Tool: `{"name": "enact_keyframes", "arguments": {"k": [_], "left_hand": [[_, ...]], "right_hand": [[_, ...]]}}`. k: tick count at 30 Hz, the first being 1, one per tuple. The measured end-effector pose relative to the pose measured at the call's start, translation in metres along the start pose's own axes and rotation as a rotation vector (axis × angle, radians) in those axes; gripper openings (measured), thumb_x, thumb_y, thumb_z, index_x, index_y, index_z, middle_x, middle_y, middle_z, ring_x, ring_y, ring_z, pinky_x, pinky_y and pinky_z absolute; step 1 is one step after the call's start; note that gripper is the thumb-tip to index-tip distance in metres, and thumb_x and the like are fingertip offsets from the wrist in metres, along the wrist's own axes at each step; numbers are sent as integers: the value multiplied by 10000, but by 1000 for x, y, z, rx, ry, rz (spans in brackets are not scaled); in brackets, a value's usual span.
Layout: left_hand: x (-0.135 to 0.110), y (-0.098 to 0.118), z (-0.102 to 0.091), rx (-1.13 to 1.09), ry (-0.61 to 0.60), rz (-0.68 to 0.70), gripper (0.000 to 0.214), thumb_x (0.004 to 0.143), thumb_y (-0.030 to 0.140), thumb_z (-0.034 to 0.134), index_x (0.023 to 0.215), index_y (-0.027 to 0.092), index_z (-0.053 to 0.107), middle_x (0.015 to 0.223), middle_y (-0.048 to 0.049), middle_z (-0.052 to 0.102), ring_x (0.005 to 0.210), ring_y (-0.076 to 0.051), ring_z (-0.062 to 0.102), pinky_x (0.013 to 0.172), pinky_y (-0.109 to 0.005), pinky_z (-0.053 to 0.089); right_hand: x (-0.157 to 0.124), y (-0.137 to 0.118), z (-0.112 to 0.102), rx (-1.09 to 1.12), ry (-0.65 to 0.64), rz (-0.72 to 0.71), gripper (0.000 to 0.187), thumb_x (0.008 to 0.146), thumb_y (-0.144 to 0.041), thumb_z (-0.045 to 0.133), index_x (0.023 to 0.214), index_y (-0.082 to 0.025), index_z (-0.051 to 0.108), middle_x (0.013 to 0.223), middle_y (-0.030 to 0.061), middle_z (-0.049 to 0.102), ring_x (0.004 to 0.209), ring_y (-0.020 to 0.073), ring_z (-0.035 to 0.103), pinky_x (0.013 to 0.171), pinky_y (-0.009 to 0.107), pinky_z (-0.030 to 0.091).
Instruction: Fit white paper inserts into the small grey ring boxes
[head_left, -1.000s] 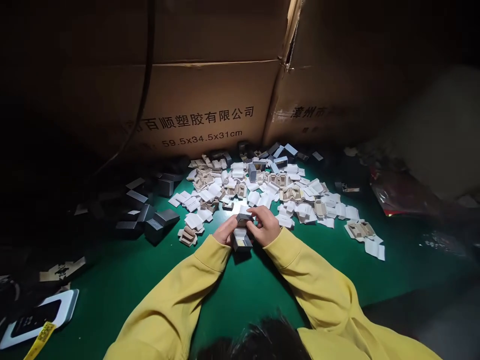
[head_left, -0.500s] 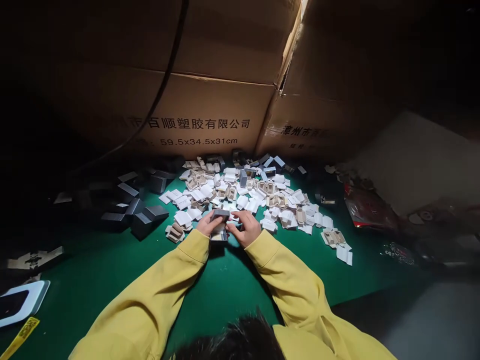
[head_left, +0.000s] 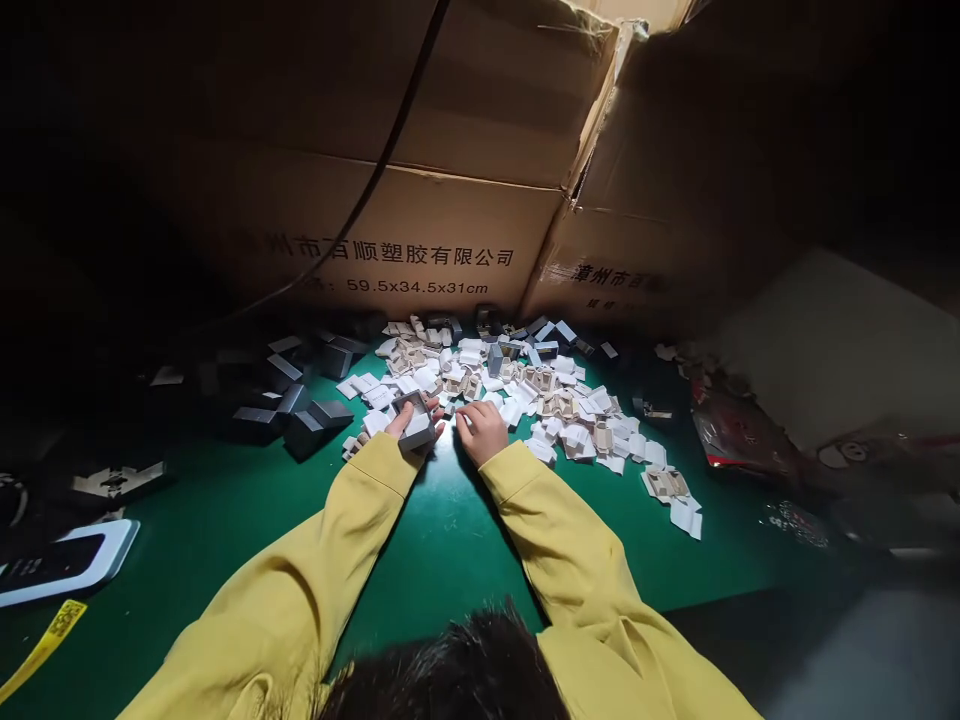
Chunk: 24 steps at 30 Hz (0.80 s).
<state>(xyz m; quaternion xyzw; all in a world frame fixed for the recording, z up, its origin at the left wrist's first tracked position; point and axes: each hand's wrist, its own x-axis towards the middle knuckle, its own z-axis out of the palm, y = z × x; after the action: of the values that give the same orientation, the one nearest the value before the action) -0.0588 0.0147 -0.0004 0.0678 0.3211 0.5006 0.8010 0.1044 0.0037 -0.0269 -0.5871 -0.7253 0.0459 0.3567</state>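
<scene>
Left hand (head_left: pixel 400 424): grasping one grey box (head_left: pixel 417 430), thumb along its near-left side, fingers showing past the far right. Box tilted, open side up, off the table (head_left: pixel 450 560); its longer axis seems to run away from the person.

Right hand (head_left: pixel 482 432): just right of the box and apart from it, fingers gathered and pointing left toward it. I can't tell from where I stand whether anything is pinched there. Left hand is the nearer, being on the box.

Counts: boxes to the left (head_left: pixel 304 432), at least five, some lost in shadow. White inserts (head_left: pixel 577 438), beyond both hands and to the right, dozens, overlapping, not countable. Cartons behind, two (head_left: pixel 420 220). Cable (head_left: pixel 390 150), one. Yellow strip (head_left: pixel 46 645), one.
</scene>
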Motion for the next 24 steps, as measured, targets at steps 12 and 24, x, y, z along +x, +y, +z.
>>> {"name": "enact_keyframes", "arguments": {"k": [12, 24], "left_hand": [[1, 0, 1, 8, 34, 9, 343, 1016, 305, 368, 1154, 116, 620, 800, -87, 717, 668, -162, 709, 588, -263, 595], [11, -12, -8, 137, 15, 58, 349, 966, 284, 466, 1248, 126, 597, 959, -109, 728, 797, -211, 707, 720, -347, 613]], "right_hand": [[41, -16, 24, -35, -223, 162, 116, 895, -235, 619, 901, -204, 730, 1023, 86, 701, 992, 253, 635, 778, 348, 522], [19, 9, 15, 213, 191, 161, 208, 940, -259, 478, 883, -175, 660, 871, 70, 702, 741, 159, 644, 729, 280, 546]]}}
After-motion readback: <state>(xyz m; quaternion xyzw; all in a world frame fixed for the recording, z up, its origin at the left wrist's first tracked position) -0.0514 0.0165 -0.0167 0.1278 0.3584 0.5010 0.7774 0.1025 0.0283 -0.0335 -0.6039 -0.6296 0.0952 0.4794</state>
